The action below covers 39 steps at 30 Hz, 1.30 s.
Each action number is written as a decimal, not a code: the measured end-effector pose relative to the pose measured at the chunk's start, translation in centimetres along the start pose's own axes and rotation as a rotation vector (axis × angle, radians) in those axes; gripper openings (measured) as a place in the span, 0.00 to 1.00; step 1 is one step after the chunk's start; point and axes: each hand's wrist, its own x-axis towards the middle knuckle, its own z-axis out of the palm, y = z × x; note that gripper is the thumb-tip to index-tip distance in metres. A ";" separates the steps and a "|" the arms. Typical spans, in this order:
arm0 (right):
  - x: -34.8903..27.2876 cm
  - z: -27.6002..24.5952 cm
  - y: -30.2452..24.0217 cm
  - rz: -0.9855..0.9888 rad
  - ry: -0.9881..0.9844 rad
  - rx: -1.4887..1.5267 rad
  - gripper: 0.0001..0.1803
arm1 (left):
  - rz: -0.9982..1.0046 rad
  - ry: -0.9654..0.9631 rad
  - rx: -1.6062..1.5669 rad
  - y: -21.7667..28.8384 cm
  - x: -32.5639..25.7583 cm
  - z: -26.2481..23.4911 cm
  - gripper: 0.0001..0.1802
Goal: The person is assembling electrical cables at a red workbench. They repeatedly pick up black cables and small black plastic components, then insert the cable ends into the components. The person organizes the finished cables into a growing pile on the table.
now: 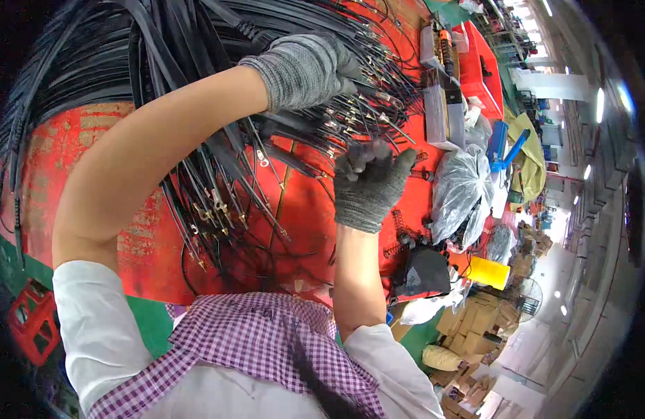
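My left hand [301,72], in a grey knitted glove, reaches across the bundle of black cables [78,66]. Its fingers are curled together above the cable ends [368,115], which carry small metal fittings; what they grip is hidden. Lower and to the right, my right hand [368,183] wears a darker grey glove. Its fingers are bent in and slightly blurred, with the thumb out to the right; anything held there cannot be made out. Small black springs [421,167] lie just right of it, and more springs [399,234] lie below. Other cable ends [214,208] hang toward my body over the red table [144,241].
Along the table's right side stand clear plastic boxes [438,115], a red bin [479,70], a clear plastic bag [462,195] and a blue tool [504,150]. A black pouch-like thing [426,271] sits near the front edge. A red crate [33,321] is on the green floor at left.
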 end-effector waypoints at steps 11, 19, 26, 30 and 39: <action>0.4 2.1 1.3 -0.040 0.242 -0.089 0.15 | 0.024 -0.015 -0.040 -0.7 -0.6 0.3 0.16; 1.9 1.5 1.5 -0.293 0.171 -0.420 0.17 | 0.089 -0.016 -0.201 -0.4 -0.3 0.3 0.21; 1.6 3.5 -2.0 0.146 -0.013 -0.559 0.18 | 0.212 0.003 0.020 -0.2 -0.6 0.5 0.26; 1.6 4.4 -3.1 0.262 0.072 -0.597 0.16 | 0.189 0.023 0.015 0.6 -0.9 0.0 0.24; 1.2 6.3 -3.5 0.212 0.046 -0.731 0.17 | 0.141 -0.014 0.166 0.6 -1.5 0.3 0.23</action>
